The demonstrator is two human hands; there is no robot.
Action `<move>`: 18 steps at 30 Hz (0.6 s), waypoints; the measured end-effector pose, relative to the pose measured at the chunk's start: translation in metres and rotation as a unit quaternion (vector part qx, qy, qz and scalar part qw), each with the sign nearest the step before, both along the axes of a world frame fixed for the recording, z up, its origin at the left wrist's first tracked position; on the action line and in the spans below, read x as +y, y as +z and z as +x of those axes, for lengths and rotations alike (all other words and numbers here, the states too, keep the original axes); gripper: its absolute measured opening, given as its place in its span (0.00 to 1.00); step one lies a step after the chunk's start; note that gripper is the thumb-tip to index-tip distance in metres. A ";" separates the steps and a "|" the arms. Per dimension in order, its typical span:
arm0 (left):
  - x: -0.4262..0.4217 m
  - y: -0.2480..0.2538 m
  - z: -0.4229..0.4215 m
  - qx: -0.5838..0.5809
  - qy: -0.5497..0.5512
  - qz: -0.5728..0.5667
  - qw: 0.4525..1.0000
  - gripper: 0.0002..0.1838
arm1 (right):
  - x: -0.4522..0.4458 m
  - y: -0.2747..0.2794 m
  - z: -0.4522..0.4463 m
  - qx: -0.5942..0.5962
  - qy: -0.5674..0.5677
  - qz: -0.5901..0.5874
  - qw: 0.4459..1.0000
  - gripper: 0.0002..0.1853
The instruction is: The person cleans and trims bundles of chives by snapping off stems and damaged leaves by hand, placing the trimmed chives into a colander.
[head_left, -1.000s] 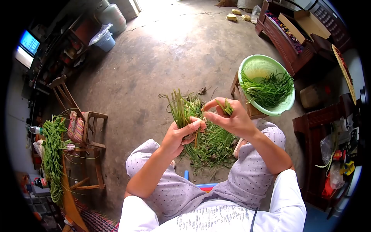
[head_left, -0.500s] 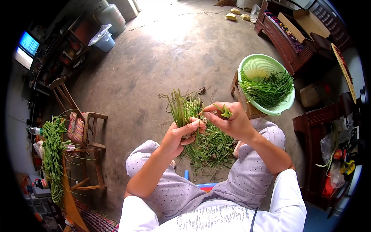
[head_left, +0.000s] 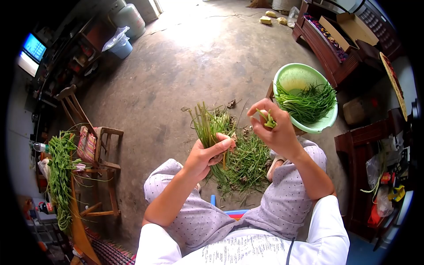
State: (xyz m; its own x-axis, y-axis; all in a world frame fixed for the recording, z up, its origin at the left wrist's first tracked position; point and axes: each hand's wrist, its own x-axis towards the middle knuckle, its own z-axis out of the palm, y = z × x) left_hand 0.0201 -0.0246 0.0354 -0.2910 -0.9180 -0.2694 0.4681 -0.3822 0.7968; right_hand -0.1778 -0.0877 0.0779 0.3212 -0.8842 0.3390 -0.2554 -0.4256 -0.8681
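Note:
My left hand [head_left: 211,152] is closed around a bunch of long, thin green vegetable stems [head_left: 202,126], whose ends point up and away from me. To its right and a little higher, my right hand [head_left: 278,132] has thumb and forefinger apart, while its other fingers curl round a few short green stem pieces [head_left: 268,119]. Below both hands, a pile of loose green stems and leaves [head_left: 247,163] lies on the floor between my feet. A pale green colander [head_left: 293,73] holding long green vegetable strands [head_left: 309,104] stands just beyond my right hand.
The colander rests on a wooden stool [head_left: 270,92]. At left are a wooden chair [head_left: 110,131] and a table edge [head_left: 81,234] with more greens [head_left: 62,176] heaped on it. A blue bin [head_left: 120,49] and gas cylinder [head_left: 130,20] stand farther back.
My right hand has moved away from the left hand, up and to the right, its thumb and forefinger now apart. The left hand keeps its bunch in nearly the same place.

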 end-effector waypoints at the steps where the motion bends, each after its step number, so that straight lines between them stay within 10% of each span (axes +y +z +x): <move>1: 0.000 0.001 -0.001 -0.015 0.009 -0.001 1.000 0.07 | 0.001 -0.001 -0.001 0.000 0.000 0.000 1.000 0.07; 3: 0.000 0.001 -0.002 -0.016 0.013 -0.001 1.000 0.07 | 0.003 -0.003 -0.002 -0.010 0.070 0.121 0.990 0.09; 18: -0.001 -0.002 -0.001 -0.012 -0.005 0.018 1.000 0.06 | 0.008 -0.004 0.008 0.007 0.083 0.019 0.996 0.06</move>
